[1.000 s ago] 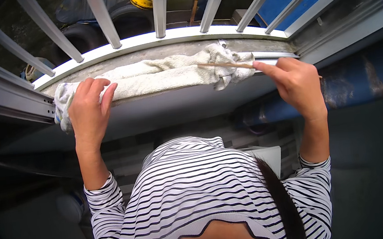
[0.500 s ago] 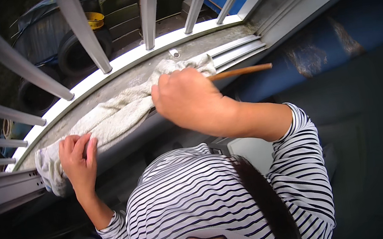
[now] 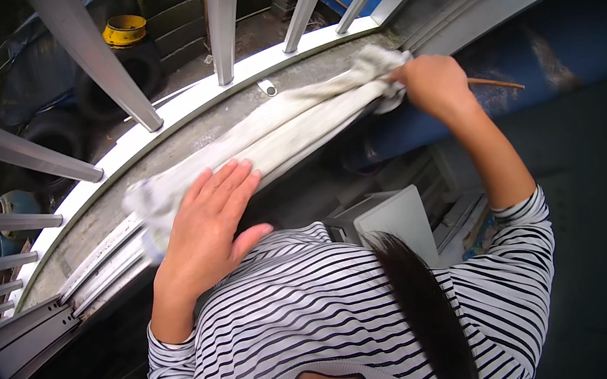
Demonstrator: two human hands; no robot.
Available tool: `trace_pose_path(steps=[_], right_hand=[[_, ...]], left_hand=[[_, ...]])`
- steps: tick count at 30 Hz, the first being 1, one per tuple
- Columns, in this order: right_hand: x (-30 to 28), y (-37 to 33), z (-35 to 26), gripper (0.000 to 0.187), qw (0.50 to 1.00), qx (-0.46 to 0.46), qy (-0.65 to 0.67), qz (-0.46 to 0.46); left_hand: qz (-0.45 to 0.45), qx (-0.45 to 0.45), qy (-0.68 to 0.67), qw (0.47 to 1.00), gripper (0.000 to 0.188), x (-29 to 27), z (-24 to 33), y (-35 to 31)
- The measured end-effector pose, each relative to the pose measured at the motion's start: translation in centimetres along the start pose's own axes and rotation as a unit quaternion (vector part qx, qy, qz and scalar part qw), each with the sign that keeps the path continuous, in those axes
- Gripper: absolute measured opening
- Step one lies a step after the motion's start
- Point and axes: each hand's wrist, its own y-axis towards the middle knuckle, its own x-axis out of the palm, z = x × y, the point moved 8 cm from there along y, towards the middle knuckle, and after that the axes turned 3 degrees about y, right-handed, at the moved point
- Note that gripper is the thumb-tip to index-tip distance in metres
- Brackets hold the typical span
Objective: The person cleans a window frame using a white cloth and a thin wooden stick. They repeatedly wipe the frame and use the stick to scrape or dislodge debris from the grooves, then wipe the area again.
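A long white cloth (image 3: pixel 287 126) lies stretched along the metal window track (image 3: pixel 103 271), its right end bunched up. My left hand (image 3: pixel 212 221) rests flat on the cloth's left part, fingers stretched out and thumb spread. At the right end of the track, my right hand (image 3: pixel 437 86) is closed around the cloth's bunched end and a thin wooden stick (image 3: pixel 498 82), which sticks out to the right of the fist. How the stick runs inside the cloth is hidden.
White metal bars (image 3: pixel 222 35) rise from a curved white rail (image 3: pixel 188 101) beyond the concrete sill (image 3: pixel 214 121). Outside are tyres, a yellow wheel rim (image 3: pixel 124 30) and grey blocks. A blue surface (image 3: pixel 532 60) stands at right; a pale box (image 3: pixel 392 224) sits below.
My right hand has moved far to the right with the stick, and the cloth has shifted right along the track. The left hand has also moved right and flattened out. More track shows at left.
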Motion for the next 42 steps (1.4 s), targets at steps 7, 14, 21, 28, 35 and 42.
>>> trace_pose_path(steps=[7,14,21,28,35,42], right_hand=[[2.5,1.4,1.4,0.015,0.991,0.045,-0.117,0.052],[-0.9,-5.9,-9.9,0.04,0.991,-0.033,0.052,0.119],[-3.0,-6.5,-3.7,0.021,0.93,0.005,0.34,0.138],[-2.3,-7.8,1.6,0.02,0.949,0.102,0.197,0.222],[1.9,-2.9,1.1,0.026,0.985,0.136,0.073,0.073],[4.0,1.0,6.9,0.022,0.97,0.244,-0.006,0.006]], left_hand=[[0.04,-0.002,0.087,0.995,0.041,0.1,-1.2,1.6],[0.117,-0.063,0.094,0.987,0.022,-3.1,-2.8,-1.9],[0.184,-0.143,0.117,0.965,0.013,-6.0,-5.5,-7.1],[0.233,-0.245,0.191,0.921,0.006,-9.0,-8.7,-13.4],[0.297,-0.259,0.165,0.904,0.011,-8.7,-8.5,-14.9],[0.243,-0.101,0.084,0.961,0.018,-4.0,-3.2,-7.9]])
